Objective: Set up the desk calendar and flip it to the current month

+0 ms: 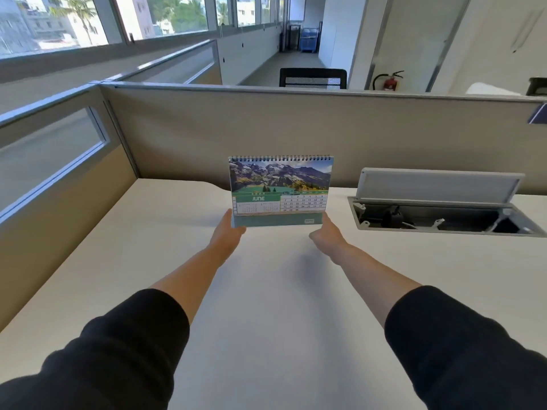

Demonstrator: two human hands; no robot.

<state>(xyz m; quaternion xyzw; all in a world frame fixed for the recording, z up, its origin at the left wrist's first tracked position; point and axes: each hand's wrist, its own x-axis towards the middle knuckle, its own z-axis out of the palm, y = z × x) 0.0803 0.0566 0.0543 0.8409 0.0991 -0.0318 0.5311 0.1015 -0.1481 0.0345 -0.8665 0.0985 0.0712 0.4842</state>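
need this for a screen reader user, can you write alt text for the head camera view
Two bare hands, left hand and right hand, hold the bottom corners of an upright spiral-bound desk calendar showing June under a mountain photo, on a white desk before a beige partition. To its right, a cable hatch stands open.

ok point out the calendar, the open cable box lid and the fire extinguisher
calendar [280, 190]: head view, on the middle of the June page facing the camera
cable box lid [438, 184]: head view, on the raised grey flap's inner face
fire extinguisher [389, 83]: head view, on the red cylinder behind the partition
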